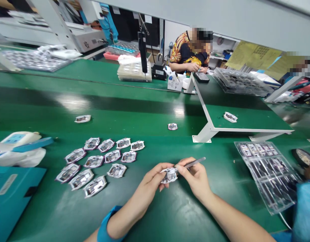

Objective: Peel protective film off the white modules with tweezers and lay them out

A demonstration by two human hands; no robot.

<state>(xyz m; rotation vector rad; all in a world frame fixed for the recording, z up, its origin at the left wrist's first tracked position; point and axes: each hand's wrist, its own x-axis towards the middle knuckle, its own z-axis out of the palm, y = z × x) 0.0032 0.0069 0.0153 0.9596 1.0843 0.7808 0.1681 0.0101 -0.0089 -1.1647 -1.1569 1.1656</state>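
Note:
Above the green table, my left hand (156,176) grips a small white watch-shaped electronic housing (169,175) with circuit parts showing inside, thumb on its near side and fingers curled around it. My right hand (195,174) is closed on a slim grey flat tool (196,162), whose rounded end points up and to the right. The working tip is hidden by my fingers, so its kind does not show. My right thumb and forefinger meet the right edge of the housing. Several similar housings (94,161) lie in loose rows to the left.
A clear plastic tray (268,181) with several housings lies at right. Behind it stands a low green-topped shelf (250,117) with white legs. A teal folder-like object (15,198) is at left. An electric screwdriver (142,50) hangs ahead. Across the table sits a co-worker (190,53).

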